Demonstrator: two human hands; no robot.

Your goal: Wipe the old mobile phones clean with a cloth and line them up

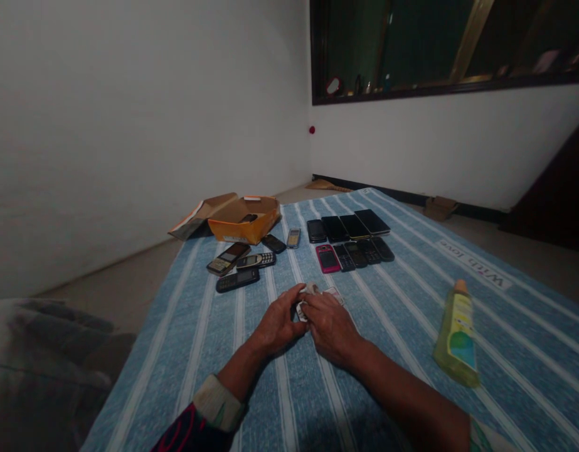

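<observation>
My left hand (280, 320) and my right hand (329, 323) meet over the middle of the striped cloth. My left fingers curl around a small pale object (301, 311), mostly hidden between the hands. A crumpled whitish piece (312, 288), like a cloth or tissue, pokes out at the fingertips, with my right fingers bent down over it. Just beyond my right knuckles shows a flat white and pinkish thing (335, 294), partly covered. Ahead and to the right, a pink phone (327, 258) begins a row of keypad phones (357, 255).
Behind that row lie several dark touchscreen phones (348, 226). Loose phones (237, 280) lie at left near an orange open box (242, 232) with a phone inside. A yellow-green bottle (458, 339) lies at right on the blue striped cloth (185, 402). Grey fabric (39, 376) is at lower left.
</observation>
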